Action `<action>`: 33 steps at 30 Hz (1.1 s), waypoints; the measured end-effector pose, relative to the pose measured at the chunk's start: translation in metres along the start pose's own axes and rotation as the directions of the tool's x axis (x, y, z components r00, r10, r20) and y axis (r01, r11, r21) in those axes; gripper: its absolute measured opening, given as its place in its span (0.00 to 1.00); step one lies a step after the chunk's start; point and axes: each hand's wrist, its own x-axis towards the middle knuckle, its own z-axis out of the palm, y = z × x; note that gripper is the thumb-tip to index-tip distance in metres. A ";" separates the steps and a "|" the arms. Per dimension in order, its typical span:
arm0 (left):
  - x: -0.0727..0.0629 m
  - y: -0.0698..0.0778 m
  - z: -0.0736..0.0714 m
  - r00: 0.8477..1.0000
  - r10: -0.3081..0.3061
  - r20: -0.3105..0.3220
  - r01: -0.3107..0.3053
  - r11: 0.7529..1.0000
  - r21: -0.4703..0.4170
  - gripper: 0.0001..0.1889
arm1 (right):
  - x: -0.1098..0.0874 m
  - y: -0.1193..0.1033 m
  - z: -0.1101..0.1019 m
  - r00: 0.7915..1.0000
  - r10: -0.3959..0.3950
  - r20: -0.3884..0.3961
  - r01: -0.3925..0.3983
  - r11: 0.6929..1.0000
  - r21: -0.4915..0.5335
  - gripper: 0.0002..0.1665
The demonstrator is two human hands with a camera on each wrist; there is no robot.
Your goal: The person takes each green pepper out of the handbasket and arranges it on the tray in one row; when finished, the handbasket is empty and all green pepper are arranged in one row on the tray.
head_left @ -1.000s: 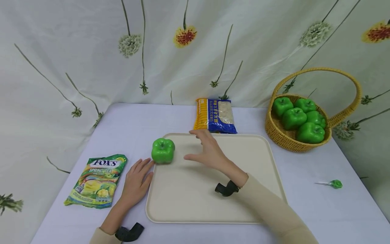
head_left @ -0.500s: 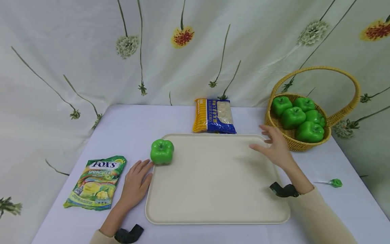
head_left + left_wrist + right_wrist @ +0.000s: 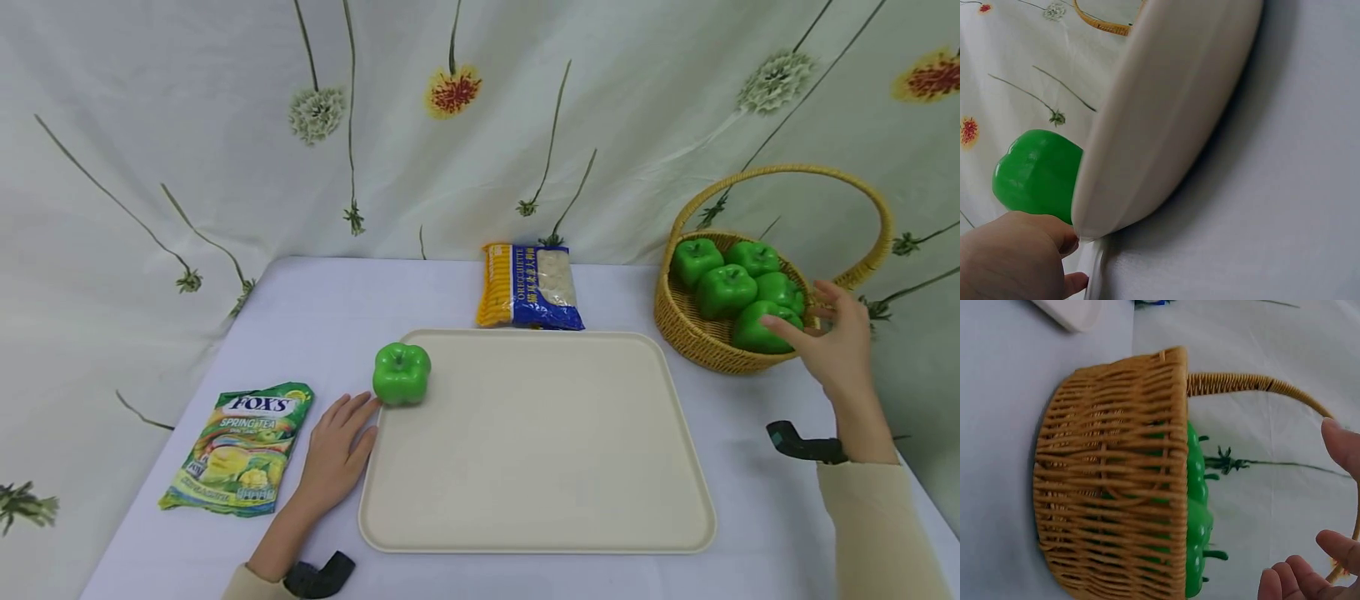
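My right hand (image 3: pixel 836 342) hovers over the right side of a wicker basket (image 3: pixel 690 342), thumb and fingers apart around the nearest green bell pepper (image 3: pixel 757 327). In the right wrist view the fingers (image 3: pixel 1291 581) stand above the rim, apart from the peppers. Several glossy green peppers fill the basket. My left hand (image 3: pixel 333 454) lies flat along the left edge of a cream tray (image 3: pixel 540 450), its fingertips touching the edge near a single green bell pepper (image 3: pixel 402 373). That pepper sits at the tray's back left corner.
A green Fox's candy bag (image 3: pixel 240 450) lies left of my left hand. Behind the tray is a yellow and blue pasta bag (image 3: pixel 531 286). The basket's tall handle (image 3: pixel 787 169) arches over it. A flowered cloth (image 3: pixel 450 183) hangs at the back.
My right hand has swept from above the tray rightward to the basket. My left hand and the pepper on the tray have stayed put. The lollipop is now hidden by the right arm.
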 end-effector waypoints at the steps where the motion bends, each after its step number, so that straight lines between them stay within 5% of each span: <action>1: 0.000 0.000 0.000 1.000 0.000 0.000 0.000 1.000 -0.001 0.21 | 0.002 0.003 -0.001 1.000 0.017 0.006 -0.017 1.000 0.003 0.49; 12: 0.000 0.001 0.000 1.000 0.000 0.001 0.000 1.000 -0.002 0.21 | 0.016 0.023 0.003 0.982 0.162 0.094 -0.163 0.986 0.012 0.54; 23: 0.000 0.000 0.000 1.000 0.011 -0.011 -0.011 1.000 0.001 0.21 | 0.019 0.033 0.008 0.966 0.151 0.210 -0.162 0.986 0.036 0.58; 33: 0.000 0.001 0.000 1.000 0.003 -0.003 -0.003 1.000 0.002 0.21 | 0.017 0.037 0.014 0.970 0.135 0.200 -0.140 0.990 0.014 0.57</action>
